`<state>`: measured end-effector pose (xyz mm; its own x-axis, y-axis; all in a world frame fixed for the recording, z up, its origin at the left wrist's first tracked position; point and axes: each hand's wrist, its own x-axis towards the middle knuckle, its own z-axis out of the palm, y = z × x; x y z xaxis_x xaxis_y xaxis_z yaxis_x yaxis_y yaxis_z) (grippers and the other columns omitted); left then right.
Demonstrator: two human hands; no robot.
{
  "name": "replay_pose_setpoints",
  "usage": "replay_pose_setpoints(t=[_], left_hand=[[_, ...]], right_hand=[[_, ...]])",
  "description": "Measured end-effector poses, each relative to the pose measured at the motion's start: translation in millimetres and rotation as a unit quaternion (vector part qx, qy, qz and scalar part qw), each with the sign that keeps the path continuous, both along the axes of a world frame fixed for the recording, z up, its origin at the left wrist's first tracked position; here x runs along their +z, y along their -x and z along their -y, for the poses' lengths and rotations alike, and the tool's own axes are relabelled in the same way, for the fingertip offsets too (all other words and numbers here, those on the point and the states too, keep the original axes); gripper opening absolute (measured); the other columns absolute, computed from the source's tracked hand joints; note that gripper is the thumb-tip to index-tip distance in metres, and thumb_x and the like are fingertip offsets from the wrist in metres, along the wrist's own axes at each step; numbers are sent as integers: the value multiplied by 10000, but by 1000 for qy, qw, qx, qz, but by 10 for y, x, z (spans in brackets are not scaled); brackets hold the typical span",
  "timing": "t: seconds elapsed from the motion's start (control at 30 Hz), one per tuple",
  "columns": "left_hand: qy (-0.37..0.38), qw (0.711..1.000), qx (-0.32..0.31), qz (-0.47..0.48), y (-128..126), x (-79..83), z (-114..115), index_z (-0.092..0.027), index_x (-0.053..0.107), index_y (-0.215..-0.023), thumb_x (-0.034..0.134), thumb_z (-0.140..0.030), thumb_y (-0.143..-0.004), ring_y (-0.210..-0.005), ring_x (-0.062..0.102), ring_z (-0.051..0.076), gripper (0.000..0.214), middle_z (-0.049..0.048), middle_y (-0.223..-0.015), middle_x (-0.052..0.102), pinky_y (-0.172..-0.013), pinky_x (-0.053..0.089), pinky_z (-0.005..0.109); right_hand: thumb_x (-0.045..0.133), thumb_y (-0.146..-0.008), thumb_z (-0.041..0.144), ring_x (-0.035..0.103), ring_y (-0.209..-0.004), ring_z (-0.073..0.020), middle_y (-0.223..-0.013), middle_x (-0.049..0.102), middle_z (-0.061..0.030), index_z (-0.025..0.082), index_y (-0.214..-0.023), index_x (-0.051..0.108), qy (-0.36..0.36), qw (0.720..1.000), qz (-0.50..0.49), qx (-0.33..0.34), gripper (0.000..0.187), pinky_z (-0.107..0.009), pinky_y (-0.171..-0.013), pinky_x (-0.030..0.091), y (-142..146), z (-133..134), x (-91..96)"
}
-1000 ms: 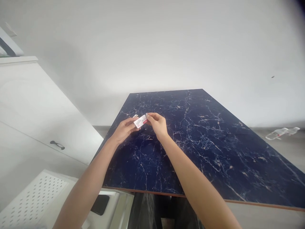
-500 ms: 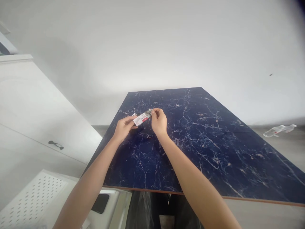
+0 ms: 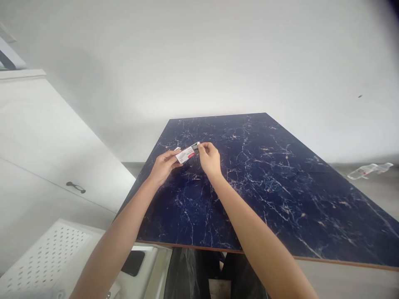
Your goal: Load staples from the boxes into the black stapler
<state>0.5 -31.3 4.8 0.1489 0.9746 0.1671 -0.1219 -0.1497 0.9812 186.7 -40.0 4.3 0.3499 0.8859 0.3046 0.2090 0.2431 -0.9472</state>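
Note:
My left hand (image 3: 162,168) is closed around one end of a small white and red cardboard box (image 3: 184,155), thumb on top and fingers beneath. The box is tilted, its far right end raised and open. Inside that end a narrow grey piece (image 3: 195,146) shows; its kind is too small to make out. My right hand (image 3: 210,160) pinches at this open end, thumb and forefinger closed on the grey piece. A white flap or label (image 3: 177,148) with dark marks shows just behind my left fingers. Both hands are above the dark blue marbled table (image 3: 268,187).
A white cabinet (image 3: 56,137) with a dark handle (image 3: 75,187) stands at the left. Below it are a white perforated panel (image 3: 50,253) and a black phone-like slab (image 3: 133,263). A clear plastic bottle (image 3: 363,171) lies beyond the table's right edge. A pale wall (image 3: 202,58) rises behind.
The box has turned slightly in my left hand, and more of its open end shows. My right fingers stay at that end. The whole view has shifted a little.

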Motion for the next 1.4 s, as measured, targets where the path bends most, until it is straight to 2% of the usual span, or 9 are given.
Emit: replay_pose_setpoints(t=[0.2,0.3,0.47,0.57,0.73,0.9,1.0,1.13,1.4], left_hand=[[-29,997,-30,-60,56,-15,-27,-182,755,-1012,792,-408,-797,-939,700,229,314,85,-1105,736,-812,602,373],[-48,997,-21,-57,64,-16,-35,-192,743,-1010,776,-408,-817,-941,700,218,292,80,-1142,731,-803,585,336],[1,1000,-27,7,26,-8,-12,-190,725,-939,817,-381,-774,-978,692,214,269,62,-1120,734,-825,579,325],[39,997,-39,51,4,-4,0,-191,718,-934,836,-333,-759,-982,689,196,254,52,-1089,737,-835,583,307],[73,993,-11,93,-10,-16,-20,-190,708,-964,821,-273,-780,-1035,685,203,231,62,-1094,735,-861,592,303],[72,993,-11,91,2,-4,-19,-184,719,-979,788,-231,-801,-1070,689,234,197,79,-1112,739,-955,572,386],[73,991,-34,103,14,39,16,-179,736,-1027,754,-279,-832,-1096,686,254,219,96,-1131,737,-1009,544,430],[37,993,-55,101,1,56,50,-183,750,-1057,776,-300,-823,-1128,674,262,263,91,-1155,732,-1042,525,441],[6,985,-13,170,23,15,5,-240,739,-1104,819,-341,-797,-1141,672,208,333,46,-1170,733,-1066,518,356]], right_hand=[[481,-935,343,656,-891,-201,-997,687,-67,213,-914,619,-93,994,64,10,191,-322,-815,495,-5,17,16],[460,-944,354,657,-870,-192,-968,686,-58,212,-924,612,-85,995,16,40,209,-310,-792,509,16,30,13],[578,-885,362,653,-871,-186,-1027,671,-56,223,-919,603,-93,996,15,4,145,-322,-814,511,52,58,15],[651,-833,390,662,-806,-172,-929,685,-18,242,-974,545,-42,991,-117,54,231,-317,-781,530,92,54,28],[692,-795,438,684,-785,-159,-883,693,-4,242,-966,556,31,940,-298,162,293,-294,-733,562,106,29,68],[685,-807,417,699,-811,-182,-890,723,-29,232,-948,637,12,974,-197,114,238,-326,-738,582,43,9,41],[670,-816,407,707,-859,-199,-931,737,-45,220,-949,674,13,972,-208,106,229,-351,-781,588,48,-8,2],[658,-824,395,699,-969,-215,-1039,738,-68,200,-993,727,38,938,-300,170,267,-382,-892,569,128,5,-22],[685,-843,410,617,-1188,-233,-1299,660,-24,343,-1337,613,13,906,-284,314,504,-422,-956,545,324,144,38]])
